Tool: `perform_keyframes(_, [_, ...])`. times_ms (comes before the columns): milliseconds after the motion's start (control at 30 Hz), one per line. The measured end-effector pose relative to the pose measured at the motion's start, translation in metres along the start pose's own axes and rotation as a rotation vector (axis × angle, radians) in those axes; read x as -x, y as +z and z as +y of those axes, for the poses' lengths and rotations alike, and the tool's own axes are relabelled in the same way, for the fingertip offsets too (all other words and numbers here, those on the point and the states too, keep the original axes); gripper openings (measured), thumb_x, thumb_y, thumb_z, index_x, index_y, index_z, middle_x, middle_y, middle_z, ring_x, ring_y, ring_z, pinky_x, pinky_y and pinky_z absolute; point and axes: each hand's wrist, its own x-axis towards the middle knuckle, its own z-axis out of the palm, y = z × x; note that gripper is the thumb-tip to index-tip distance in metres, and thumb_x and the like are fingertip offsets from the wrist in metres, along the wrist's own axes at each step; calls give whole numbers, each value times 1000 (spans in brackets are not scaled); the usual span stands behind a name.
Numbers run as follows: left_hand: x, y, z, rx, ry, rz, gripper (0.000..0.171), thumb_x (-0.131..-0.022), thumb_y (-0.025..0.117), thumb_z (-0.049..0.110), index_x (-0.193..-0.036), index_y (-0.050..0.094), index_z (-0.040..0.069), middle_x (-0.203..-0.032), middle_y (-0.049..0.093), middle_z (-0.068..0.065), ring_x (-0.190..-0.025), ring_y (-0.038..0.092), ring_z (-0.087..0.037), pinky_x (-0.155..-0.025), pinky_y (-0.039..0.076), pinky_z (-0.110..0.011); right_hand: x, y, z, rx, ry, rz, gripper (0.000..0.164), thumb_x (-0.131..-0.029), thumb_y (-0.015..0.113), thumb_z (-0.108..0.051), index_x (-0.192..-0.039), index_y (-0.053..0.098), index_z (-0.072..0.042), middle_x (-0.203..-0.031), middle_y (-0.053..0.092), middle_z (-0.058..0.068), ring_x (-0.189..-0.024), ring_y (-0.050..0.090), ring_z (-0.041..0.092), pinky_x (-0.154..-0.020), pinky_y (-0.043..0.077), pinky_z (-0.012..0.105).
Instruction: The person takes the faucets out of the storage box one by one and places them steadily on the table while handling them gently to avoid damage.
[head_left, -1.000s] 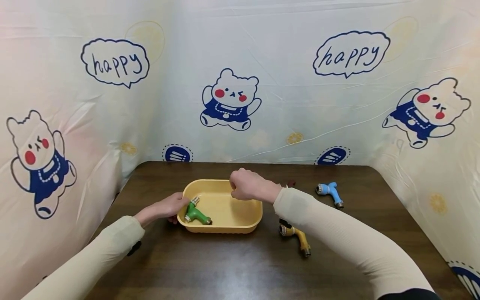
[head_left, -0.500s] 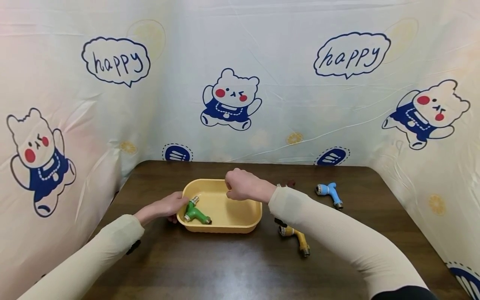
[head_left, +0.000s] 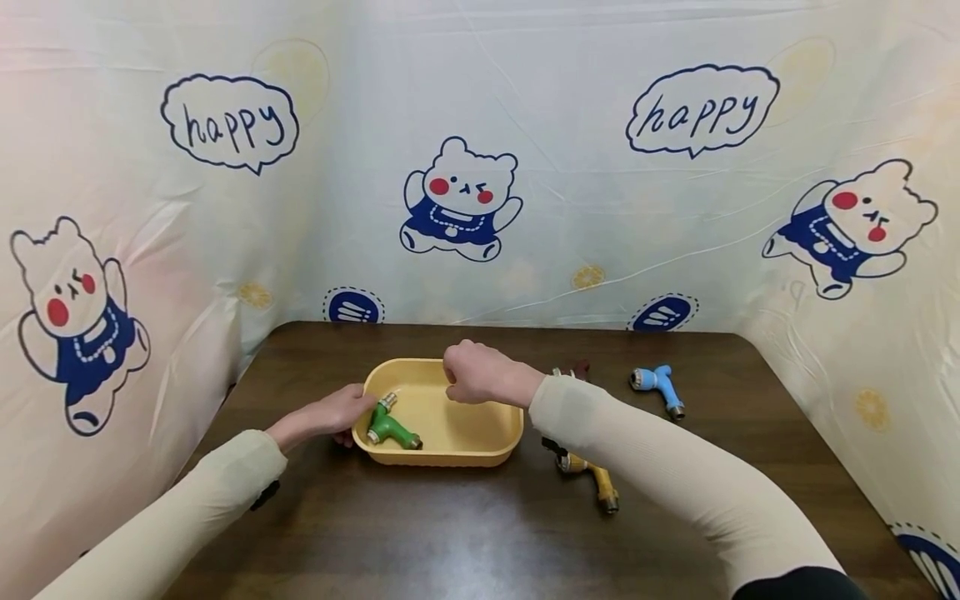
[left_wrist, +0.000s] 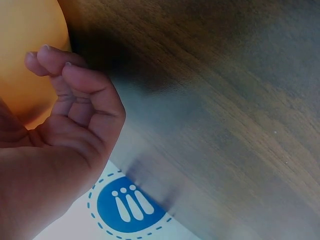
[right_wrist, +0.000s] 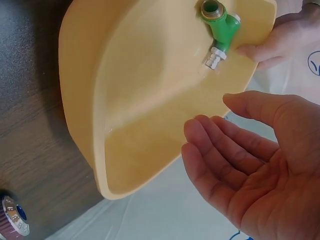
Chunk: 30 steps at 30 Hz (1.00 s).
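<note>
A yellow plastic tub stands on the table. My left hand grips its left end, thumb over the rim and fingers curled against the outer wall, as the left wrist view also shows. Inside, at the left, lies a green Y-shaped pipe fitting with metal ends. Over the tub's back right part hovers my right hand. In the right wrist view its fingers are loosely bent, thumb apart, with nothing between them.
Right of the tub lie a blue fitting and a yellow fitting, the latter partly behind the right forearm. A dark red one is mostly hidden by the right sleeve. A printed cloth surrounds the brown table.
My right hand has drifted a little to the left above the tub. The left hand, the tub and the green fitting have stayed in place.
</note>
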Motion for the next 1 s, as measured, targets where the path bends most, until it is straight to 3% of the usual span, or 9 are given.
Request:
perform_keyframes(67, [-5,-1,-7,27,-37,7,39,-110,40,27,-132,50,-3,-72,72,-17,-50,67,-29,-43,55,-40,-1,2,-2,2,-10,-10,23,-94,73,-13,-73,63,-12,-62,51,-4,-52,43,9,-50,38,24])
perform_keyframes(200, [-5,-3,-8,40,-20,-1,40,-110,40,27,-134,48,-4,-73,72,-18,-50,67,-30,-42,55,-40,-6,4,-5,15,-24,-27,27,-95,73,-14,-71,60,-13,-59,44,-4,-51,37,9,-50,34,24])
perform_keyframes(400, [17,1,21,-20,72,-23,41,-111,35,25,-134,46,-8,-71,69,-12,-49,64,-24,-41,52,-36,-13,7,-11,26,-5,-66,29,-95,74,-18,-70,60,-14,-59,46,-5,-51,40,9,-49,35,25])
perform_keyframes(467, [14,1,18,-15,61,-20,40,-111,36,25,-134,47,-7,-71,70,-13,-48,64,-26,-41,52,-36,-15,8,-13,23,4,-85,29,-95,75,-19,-70,61,-14,-60,49,-4,-52,42,10,-50,36,26])
perform_keyframes(633, [-11,-2,-11,63,-35,-3,38,-109,41,28,-133,50,-1,-74,72,-20,-50,67,-33,-41,54,-40,-18,11,-17,30,-2,-115,22,-95,75,-22,-76,66,-14,-70,59,-3,-59,51,12,-54,43,27])
perform_keyframes(733, [-2,2,-1,27,1,-4,36,-110,40,26,-130,51,-2,-74,72,-18,-50,67,-31,-41,53,-39,-20,13,-19,47,-13,-133,19,-95,75,-23,-80,68,-15,-74,61,-3,-63,54,12,-56,46,28])
perform_keyframes(900, [-2,2,-1,30,1,4,33,-109,40,27,-123,53,-1,-74,72,-18,-49,65,-30,-40,52,-38,-25,18,-23,70,-51,-159,20,-96,75,-23,-79,68,-14,-71,60,-4,-61,51,10,-57,43,26])
perform_keyframes(933, [-9,-1,-11,55,-28,4,35,-109,41,29,-124,52,0,-74,72,-19,-50,66,-31,-40,52,-39,-27,19,-24,77,-68,-160,20,-96,75,-22,-78,68,-14,-70,60,-5,-62,51,10,-57,43,25])
perform_keyframes(1000, [0,2,1,19,-1,10,34,-110,40,27,-126,52,-1,-73,71,-19,-48,65,-31,-40,52,-38,-29,21,-26,96,-103,-156,20,-95,75,-22,-78,69,-14,-70,61,-6,-63,53,9,-58,44,24])
